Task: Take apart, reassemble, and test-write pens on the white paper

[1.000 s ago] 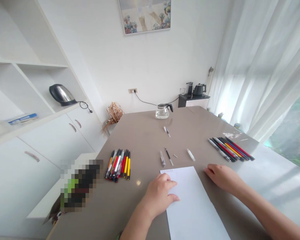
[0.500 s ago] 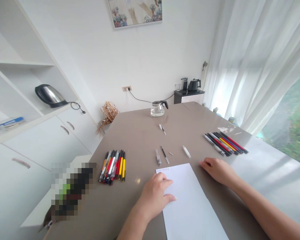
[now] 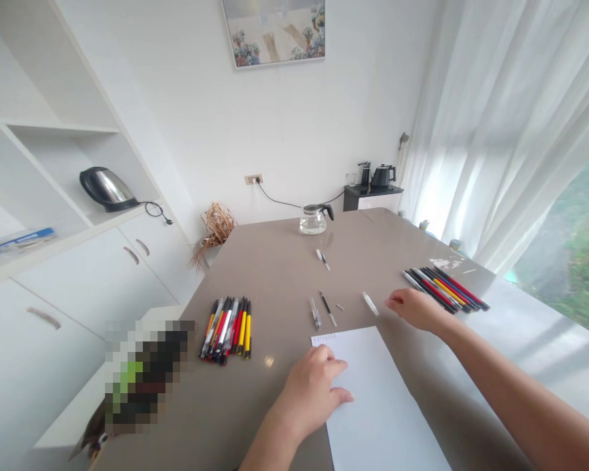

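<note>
My left hand (image 3: pixel 319 386) lies on the left edge of a white sheet of paper (image 3: pixel 373 405), thumb and forefinger spread apart. Beyond the sheet, my right hand (image 3: pixel 415 307) hovers over or rests on the table with its fingers curled together; nothing shows in them. Its fingertips are just right of a white pen barrel (image 3: pixel 370 303), apart from it. Left of that barrel lie a small spring-like piece (image 3: pixel 340 307), a black-tipped pen refill (image 3: pixel 328 309) and a clear pen barrel (image 3: pixel 315 314). Farther back lies a clear-and-black pen part (image 3: pixel 322 259).
A bundle of coloured pens (image 3: pixel 227 329) lies at left, another row of pens (image 3: pixel 446 289) at right. White scraps (image 3: pixel 446 263) lie behind the right row. A glass pot (image 3: pixel 314 220) stands at the far edge of the brown table (image 3: pixel 275 261).
My right hand has moved forward and slightly left, nearer the white pen barrel. My left hand stays on the paper. The whole view has shifted slightly.
</note>
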`<state>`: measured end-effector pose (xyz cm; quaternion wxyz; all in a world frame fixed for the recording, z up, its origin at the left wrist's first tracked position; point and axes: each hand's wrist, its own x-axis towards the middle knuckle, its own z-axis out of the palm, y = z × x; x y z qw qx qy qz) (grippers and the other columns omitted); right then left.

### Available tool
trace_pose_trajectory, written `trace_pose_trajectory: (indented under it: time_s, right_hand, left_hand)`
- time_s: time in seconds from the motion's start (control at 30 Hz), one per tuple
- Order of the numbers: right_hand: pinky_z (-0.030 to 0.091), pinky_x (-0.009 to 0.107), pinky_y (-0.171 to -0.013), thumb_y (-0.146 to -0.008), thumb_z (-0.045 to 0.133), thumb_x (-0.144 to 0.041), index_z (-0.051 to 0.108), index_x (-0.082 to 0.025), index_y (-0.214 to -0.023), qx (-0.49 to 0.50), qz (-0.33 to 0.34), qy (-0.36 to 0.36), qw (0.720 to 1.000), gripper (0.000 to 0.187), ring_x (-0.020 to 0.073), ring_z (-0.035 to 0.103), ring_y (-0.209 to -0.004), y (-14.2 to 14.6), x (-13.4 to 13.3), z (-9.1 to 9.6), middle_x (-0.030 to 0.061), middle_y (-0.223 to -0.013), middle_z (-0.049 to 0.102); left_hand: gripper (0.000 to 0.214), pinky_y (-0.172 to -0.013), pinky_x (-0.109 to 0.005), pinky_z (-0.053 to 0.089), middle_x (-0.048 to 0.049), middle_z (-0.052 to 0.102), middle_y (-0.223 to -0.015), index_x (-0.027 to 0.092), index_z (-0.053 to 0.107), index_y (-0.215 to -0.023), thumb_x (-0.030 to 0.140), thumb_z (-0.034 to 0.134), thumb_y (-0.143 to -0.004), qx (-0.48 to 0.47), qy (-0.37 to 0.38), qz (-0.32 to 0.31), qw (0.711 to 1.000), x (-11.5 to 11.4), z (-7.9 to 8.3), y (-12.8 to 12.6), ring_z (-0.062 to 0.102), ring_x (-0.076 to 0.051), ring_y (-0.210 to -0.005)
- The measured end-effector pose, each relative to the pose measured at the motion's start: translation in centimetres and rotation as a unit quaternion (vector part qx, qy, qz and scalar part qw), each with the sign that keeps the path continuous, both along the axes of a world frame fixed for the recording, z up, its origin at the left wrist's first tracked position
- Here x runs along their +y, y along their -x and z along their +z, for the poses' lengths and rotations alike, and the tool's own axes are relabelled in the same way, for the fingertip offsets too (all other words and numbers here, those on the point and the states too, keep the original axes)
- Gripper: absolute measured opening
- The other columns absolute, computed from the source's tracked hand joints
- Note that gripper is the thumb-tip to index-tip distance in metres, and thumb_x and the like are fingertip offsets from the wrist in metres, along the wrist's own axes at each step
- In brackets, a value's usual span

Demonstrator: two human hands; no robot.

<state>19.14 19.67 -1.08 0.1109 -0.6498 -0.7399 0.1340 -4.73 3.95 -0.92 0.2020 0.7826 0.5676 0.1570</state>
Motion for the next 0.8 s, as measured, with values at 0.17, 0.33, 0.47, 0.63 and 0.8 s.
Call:
trace_pose_trajectory:
  time_s: [0.17, 0.33, 0.47, 0.63, 0.8]
  right_hand:
    - [0.032, 0.023, -0.049, -0.07, 0.043, -0.05, 0.059, -0.018, -0.07, -0.008, 0.013, 0.038, 0.999, 0.035, 0.0152, 0.053, -0.056, 2.2, 0.4, -0.6, 0.0054, -0.064, 0.061]
    - [0.03, 0.023, -0.047, -0.068, 0.045, -0.049, 0.059, -0.02, -0.068, -0.022, -0.005, 0.038, 0.999, 0.032, 0.0163, 0.053, -0.059, 3.2, 0.0, -1.3, 0.0049, -0.068, 0.061]
    - [0.029, 0.023, -0.047, -0.069, 0.045, -0.046, 0.059, -0.02, -0.067, -0.021, -0.013, 0.035, 0.999, 0.03, 0.0161, 0.053, -0.06, 3.5, -0.2, -1.6, 0.0051, -0.069, 0.061]
    - [0.029, 0.022, -0.047, -0.068, 0.045, -0.045, 0.059, -0.019, -0.066, -0.013, -0.027, 0.028, 0.999, 0.029, 0.0154, 0.051, -0.059, 3.4, 0.0, -2.2, 0.0047, -0.067, 0.06]
    - [0.028, 0.021, -0.046, -0.07, 0.045, -0.041, 0.057, -0.016, -0.062, 0.067, 0.016, -0.003, 0.998, 0.028, 0.0111, 0.045, -0.051, 4.0, -1.4, -0.8, 0.002, -0.056, 0.054]
  left_hand:
    - [0.037, -0.078, -0.03, 0.038, -0.0036, 0.052, -0.097, 0.027, 0.056, -0.104, 0.039, 0.057, -0.069, -0.014, -0.024, 0.028, 0.999, 0.1, 0.3, 0.4, 0.047, -0.02, -0.09]
    - [0.032, -0.079, -0.03, 0.038, -0.0047, 0.049, -0.099, 0.025, 0.056, -0.103, 0.036, 0.053, -0.073, -0.023, -0.06, 0.059, 0.996, 0.2, 0.6, 0.5, 0.044, -0.02, -0.095]
    - [0.031, -0.08, -0.03, 0.038, -0.0056, 0.049, -0.099, 0.023, 0.057, -0.102, 0.035, 0.051, -0.074, -0.029, -0.063, 0.059, 0.996, 0.2, 0.7, 0.3, 0.042, -0.02, -0.097]
    - [0.03, -0.08, -0.031, 0.038, -0.0062, 0.049, -0.099, 0.023, 0.058, -0.101, 0.034, 0.052, -0.073, -0.046, -0.05, 0.057, 0.996, 0.3, 0.6, 0.1, 0.042, -0.021, -0.097]
    - [0.03, -0.08, -0.033, 0.036, -0.0071, 0.052, -0.096, 0.021, 0.059, -0.1, 0.033, 0.051, -0.074, -0.142, -0.04, 0.088, 0.985, 0.6, 0.2, 0.1, 0.045, -0.021, -0.092]
